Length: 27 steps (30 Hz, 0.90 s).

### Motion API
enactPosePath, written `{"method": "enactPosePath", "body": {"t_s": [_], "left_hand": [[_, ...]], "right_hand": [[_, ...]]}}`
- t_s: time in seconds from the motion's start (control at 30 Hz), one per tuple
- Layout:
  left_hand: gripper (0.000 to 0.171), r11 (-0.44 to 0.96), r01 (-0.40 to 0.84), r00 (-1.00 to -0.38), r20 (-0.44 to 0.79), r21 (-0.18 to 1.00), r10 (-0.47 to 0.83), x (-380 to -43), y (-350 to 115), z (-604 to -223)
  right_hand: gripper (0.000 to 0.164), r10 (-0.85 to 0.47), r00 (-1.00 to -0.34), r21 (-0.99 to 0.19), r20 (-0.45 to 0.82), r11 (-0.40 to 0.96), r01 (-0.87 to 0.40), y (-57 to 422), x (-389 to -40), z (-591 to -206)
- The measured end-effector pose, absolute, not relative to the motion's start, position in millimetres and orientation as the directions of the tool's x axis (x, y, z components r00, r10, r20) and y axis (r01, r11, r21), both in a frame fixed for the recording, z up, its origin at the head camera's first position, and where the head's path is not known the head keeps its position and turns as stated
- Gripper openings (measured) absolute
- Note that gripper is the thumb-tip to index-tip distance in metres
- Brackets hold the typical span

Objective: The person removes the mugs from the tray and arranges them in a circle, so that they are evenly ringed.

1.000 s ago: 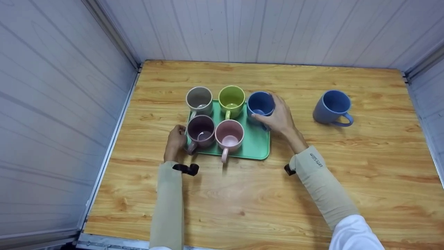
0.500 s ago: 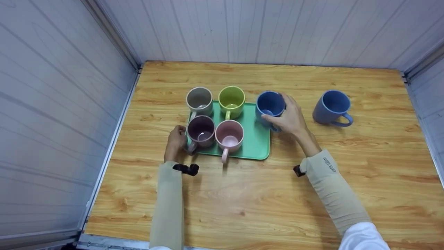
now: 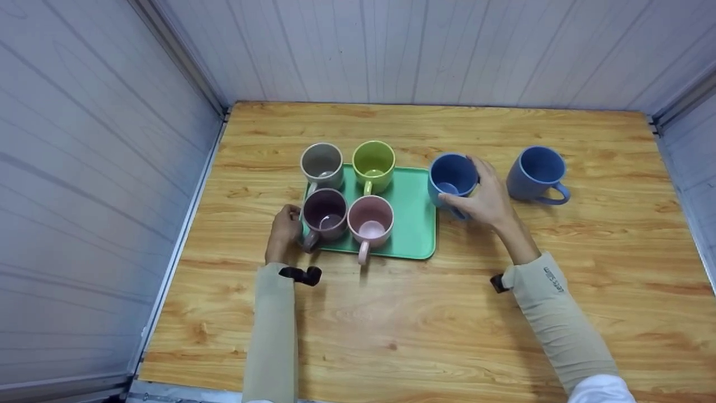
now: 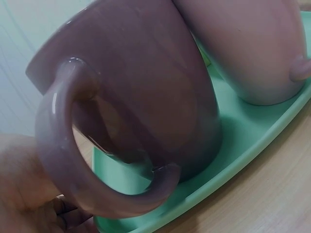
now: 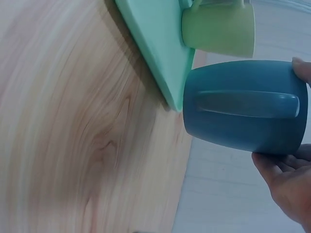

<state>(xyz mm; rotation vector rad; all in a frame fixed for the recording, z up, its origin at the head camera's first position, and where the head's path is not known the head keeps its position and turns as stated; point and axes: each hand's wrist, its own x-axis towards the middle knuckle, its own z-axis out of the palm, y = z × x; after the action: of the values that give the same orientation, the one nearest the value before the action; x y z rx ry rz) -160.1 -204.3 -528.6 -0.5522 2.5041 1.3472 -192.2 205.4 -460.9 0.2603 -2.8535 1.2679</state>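
My right hand (image 3: 489,198) grips a blue mug (image 3: 439,190) by its rim and side, at the right edge of the green tray (image 3: 411,224). In the right wrist view this blue mug (image 5: 233,107) hangs beyond the tray's corner, its handle toward the camera. At the tray's left edge, my left hand (image 3: 284,226) holds the rim with curled fingers, beside a purple mug (image 3: 324,218). The purple mug's handle partly covers that hand in the left wrist view. Also on the tray are a pink mug (image 3: 370,221), a grey mug (image 3: 323,165) and a yellow-green mug (image 3: 373,168).
A second blue mug (image 3: 534,179) stands on the wooden table (image 3: 391,336) to the right of my right hand, its handle pointing right. White panel walls (image 3: 358,50) border the table at the back and sides.
My right hand has carried the blue mug rightward from the tray's back right part to beyond its right edge. The left hand and the other mugs have stayed in place.
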Motion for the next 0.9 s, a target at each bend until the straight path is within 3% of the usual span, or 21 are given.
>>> {"method": "enactPosePath", "body": {"t_s": [0.5,0.7,0.9], "left_hand": [[0.037,0.531,-0.449,-0.892,-0.4,0.719,-0.212,-162.2,-203.7,-526.7],[0.035,0.541,-0.426,-0.904,-0.365,0.725,-0.223,-160.1,-203.3,-527.9],[0.033,0.479,-0.46,-0.887,-0.405,0.748,-0.22,-159.9,-203.9,-525.7]], "right_hand": [[0.094,-0.113,-0.977,-0.734,0.178,0.646,-0.209,241.6,-168.6,-463.4],[0.093,-0.095,-0.979,-0.741,0.182,0.641,-0.2,259.3,-157.3,-464.3],[0.094,-0.049,-0.985,-0.762,0.163,0.628,-0.158,275.3,-145.6,-466.5]]}}
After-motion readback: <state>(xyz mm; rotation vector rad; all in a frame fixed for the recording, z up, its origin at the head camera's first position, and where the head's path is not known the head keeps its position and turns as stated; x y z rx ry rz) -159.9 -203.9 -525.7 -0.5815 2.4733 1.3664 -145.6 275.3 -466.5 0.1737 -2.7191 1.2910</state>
